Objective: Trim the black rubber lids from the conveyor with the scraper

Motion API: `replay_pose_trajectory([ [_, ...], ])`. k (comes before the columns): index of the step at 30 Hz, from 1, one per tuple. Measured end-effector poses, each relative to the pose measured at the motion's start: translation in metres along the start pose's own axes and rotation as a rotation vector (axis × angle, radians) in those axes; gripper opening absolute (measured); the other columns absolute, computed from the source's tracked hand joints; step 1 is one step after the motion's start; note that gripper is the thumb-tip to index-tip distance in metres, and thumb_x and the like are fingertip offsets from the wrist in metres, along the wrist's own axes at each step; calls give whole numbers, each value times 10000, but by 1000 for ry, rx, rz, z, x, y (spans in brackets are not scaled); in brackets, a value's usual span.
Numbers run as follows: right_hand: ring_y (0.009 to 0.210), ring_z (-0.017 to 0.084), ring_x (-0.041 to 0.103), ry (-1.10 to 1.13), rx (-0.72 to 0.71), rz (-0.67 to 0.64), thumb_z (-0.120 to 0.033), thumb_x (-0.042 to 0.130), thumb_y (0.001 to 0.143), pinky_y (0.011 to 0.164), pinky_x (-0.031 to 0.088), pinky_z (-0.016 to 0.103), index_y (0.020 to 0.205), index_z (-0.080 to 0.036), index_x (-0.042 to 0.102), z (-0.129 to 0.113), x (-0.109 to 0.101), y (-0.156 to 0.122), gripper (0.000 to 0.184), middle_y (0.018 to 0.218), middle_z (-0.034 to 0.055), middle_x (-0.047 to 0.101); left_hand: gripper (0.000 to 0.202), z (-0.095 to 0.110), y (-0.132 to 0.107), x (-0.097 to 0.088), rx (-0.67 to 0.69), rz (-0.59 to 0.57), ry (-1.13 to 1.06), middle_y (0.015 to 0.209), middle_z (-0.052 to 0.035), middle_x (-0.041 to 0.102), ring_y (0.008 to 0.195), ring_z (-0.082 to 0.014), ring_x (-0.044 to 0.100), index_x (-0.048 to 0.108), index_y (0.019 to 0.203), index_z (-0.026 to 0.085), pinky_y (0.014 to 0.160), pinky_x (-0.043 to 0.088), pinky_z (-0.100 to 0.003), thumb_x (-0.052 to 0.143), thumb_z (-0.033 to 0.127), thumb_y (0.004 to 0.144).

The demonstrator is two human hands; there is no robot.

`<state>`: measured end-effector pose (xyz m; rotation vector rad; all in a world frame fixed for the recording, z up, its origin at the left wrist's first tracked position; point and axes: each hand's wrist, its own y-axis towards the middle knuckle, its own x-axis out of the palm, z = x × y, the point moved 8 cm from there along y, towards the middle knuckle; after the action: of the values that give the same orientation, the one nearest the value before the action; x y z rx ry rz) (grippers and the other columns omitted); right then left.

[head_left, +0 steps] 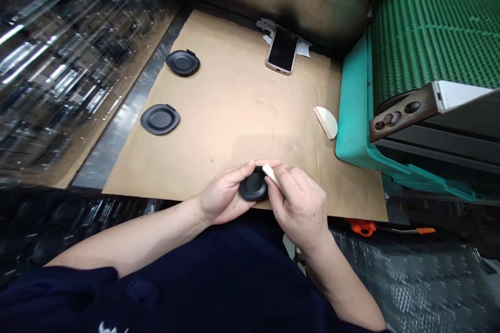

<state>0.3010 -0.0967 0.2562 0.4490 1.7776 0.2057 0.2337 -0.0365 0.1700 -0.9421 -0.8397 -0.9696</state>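
Note:
My left hand holds a round black plastic compact-like case near the front edge of the cardboard sheet. In my right hand a small white sponge pad is pinched, its tip against or just over the case's right rim; contact is hard to make out. Two similar black cases lie at the left of the cardboard, an upper case and a lower case. Farther right rests a half-round white sponge.
Cardboard covers the bench. A phone lies on a pale cloth at the back. On the right stand a teal bin and a green conveyor belt. Clear plastic trays fill the left. An orange-handled tool sits below the right edge.

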Motion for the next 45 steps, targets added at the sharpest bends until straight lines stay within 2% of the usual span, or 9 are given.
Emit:
replay_pose_trajectory([
  [5,723,161,587,26,-7,-31,-234,544,1012,650,450,297,1066,-140,679,1,1,-4,172,815,38,635,466,-2,0,3,-48,-24,11,1464,-170,587,1424,-332,485,667,1317,117,1167,401,-478,466,424,1030],
  [12,668,153,588,134,99,34,-211,557,997,612,475,276,1048,-123,686,-7,5,-12,164,792,43,605,405,9,1,4,100,-4,-15,1376,-173,646,1415,-318,500,711,1166,114,1238,296,-481,444,391,1040],
  [16,665,155,583,229,34,-16,-193,548,989,605,478,277,1090,-116,672,-26,11,-21,177,800,46,611,406,14,0,2,160,30,-28,1344,-188,653,1415,-331,500,700,1125,104,1246,279,-501,416,383,1048],
  [21,647,151,584,128,117,72,-229,556,999,587,472,277,1032,-124,671,-15,8,-18,160,787,44,609,401,13,1,3,159,15,-9,1344,-192,648,1419,-335,494,692,1125,102,1245,283,-492,415,381,1046],
  [26,717,168,609,314,-72,1,-159,589,964,642,494,300,1087,-113,667,-39,7,-17,153,836,63,672,470,9,0,4,108,-8,-19,1402,-206,613,1404,-363,506,675,1176,100,1226,297,-535,394,454,1045],
  [28,773,176,630,371,-66,21,-144,626,943,695,515,309,1120,-118,662,-36,1,-19,182,892,74,696,564,10,-1,6,93,-26,-42,1445,-211,583,1397,-383,509,645,1260,105,1213,300,-564,362,539,1034],
  [34,767,186,563,77,25,136,-175,672,934,709,478,342,1109,-165,692,-5,-16,-13,177,941,76,714,556,9,-2,7,49,-31,-92,1522,-169,528,1448,-350,455,547,1428,129,1228,265,-529,342,472,1042],
  [38,738,195,489,-74,-49,92,-179,650,946,664,397,368,1132,-175,689,-8,-12,-1,190,937,55,738,509,6,-1,5,31,-27,-67,1516,-150,541,1469,-291,434,590,1393,103,1246,250,-433,362,379,1030],
  [45,771,201,487,-83,-160,90,-122,597,949,672,370,379,1155,-189,662,-15,-3,4,226,955,40,749,451,1,3,1,-15,36,-33,1386,-160,650,1390,-315,517,703,1240,100,1207,322,-459,420,347,990],
])
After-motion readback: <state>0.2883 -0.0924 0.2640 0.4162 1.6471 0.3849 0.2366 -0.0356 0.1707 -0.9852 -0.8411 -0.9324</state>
